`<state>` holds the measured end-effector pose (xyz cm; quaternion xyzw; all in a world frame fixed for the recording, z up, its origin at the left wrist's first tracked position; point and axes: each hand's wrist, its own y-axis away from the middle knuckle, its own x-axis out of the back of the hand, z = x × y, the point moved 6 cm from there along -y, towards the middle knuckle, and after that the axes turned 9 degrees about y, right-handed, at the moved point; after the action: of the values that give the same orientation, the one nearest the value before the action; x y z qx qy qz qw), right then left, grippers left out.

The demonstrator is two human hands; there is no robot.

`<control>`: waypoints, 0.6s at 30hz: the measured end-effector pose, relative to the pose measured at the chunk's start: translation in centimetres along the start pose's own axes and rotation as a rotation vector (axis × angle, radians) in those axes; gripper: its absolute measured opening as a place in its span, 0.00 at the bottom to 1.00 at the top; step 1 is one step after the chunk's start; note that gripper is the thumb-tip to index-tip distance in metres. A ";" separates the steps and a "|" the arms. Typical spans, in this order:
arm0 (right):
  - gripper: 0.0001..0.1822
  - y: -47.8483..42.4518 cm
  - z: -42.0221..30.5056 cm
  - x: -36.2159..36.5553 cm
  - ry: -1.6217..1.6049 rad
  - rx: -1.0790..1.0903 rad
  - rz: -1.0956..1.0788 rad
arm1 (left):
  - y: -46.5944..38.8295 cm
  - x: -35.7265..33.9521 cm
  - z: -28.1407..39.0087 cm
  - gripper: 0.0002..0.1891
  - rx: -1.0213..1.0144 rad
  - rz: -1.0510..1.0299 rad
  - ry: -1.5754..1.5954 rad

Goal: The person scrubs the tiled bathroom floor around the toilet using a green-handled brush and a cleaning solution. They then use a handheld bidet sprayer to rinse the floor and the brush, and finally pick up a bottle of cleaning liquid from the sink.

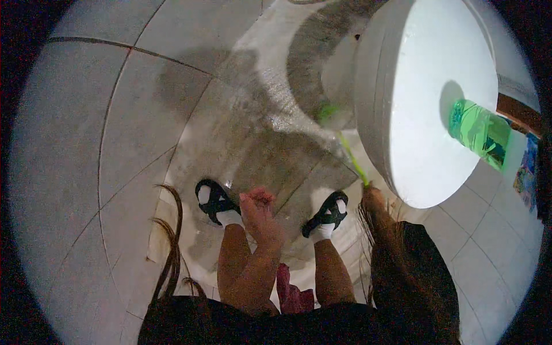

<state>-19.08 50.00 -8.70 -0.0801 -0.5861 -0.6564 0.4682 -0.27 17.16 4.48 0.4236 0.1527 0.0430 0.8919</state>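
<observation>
My right hand point(374, 198) grips the upper end of a thin green brush handle point(352, 157). The handle slants down to a blurred green brush head point(328, 111), which is at the wet floor beside a white toilet point(375, 108). My left hand point(261, 220) hangs in front of my left shin, its fingers curled; nothing shows in it. On the closed white toilet lid point(431, 112) stands a translucent green bottle point(483, 133) with a label.
Large tiles make up the floor point(142, 112), with wet, dark patches around the toilet base. My black sandals point(213, 200) stand apart on the wet area. Maroon cloth point(293, 289) hangs between my legs. A brown edge point(519, 113) and a colourful packet-like item point(527, 172) are at far right.
</observation>
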 end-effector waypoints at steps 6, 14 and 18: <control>0.15 -4.1 -6.4 3.7 -0.047 0.282 0.160 | -0.4 0.9 -0.8 0.19 -0.039 0.018 0.093; 0.17 -6.8 -15.6 7.1 0.028 0.348 0.218 | -0.4 0.1 0.4 0.18 -0.035 0.013 0.083; 0.19 -5.4 -20.1 8.6 -0.213 0.359 0.229 | -0.8 0.9 -0.5 0.18 -0.045 0.048 0.076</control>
<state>-18.73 27.83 -12.91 -0.1304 -0.7267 -0.4721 0.4817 0.35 17.21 3.32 0.4048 0.1754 0.0839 0.8935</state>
